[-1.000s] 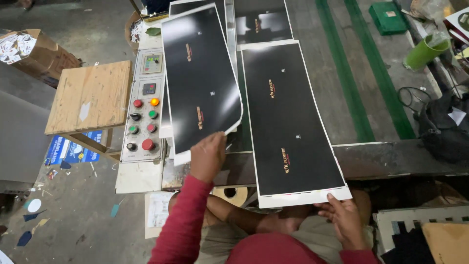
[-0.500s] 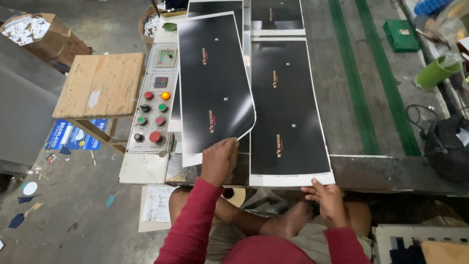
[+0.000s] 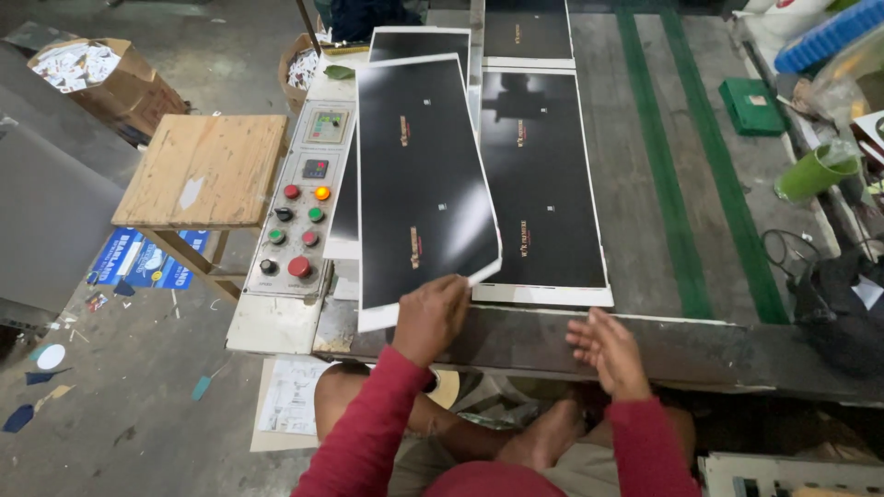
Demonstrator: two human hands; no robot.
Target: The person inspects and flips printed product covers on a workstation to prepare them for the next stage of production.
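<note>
While the person sits at the near edge of the tabletop (image 3: 645, 340), the left hand (image 3: 431, 317) has its grip pinched on the near end of a long black printed sheet (image 3: 419, 175), which lifts off the surface and curls at its near right corner. The right hand (image 3: 608, 350) hovers just past the edge with its grip spread, holding nothing, close to the near end of a second black sheet (image 3: 539, 184) that lies flat beside the first. To the left of the held sheet stands a control panel (image 3: 299, 216) with red, green and orange buttons, and beyond it a wooden stool (image 3: 207, 170). Farther off lie two more black sheets (image 3: 525, 32), and at the far right a green cup (image 3: 815, 173).
</note>
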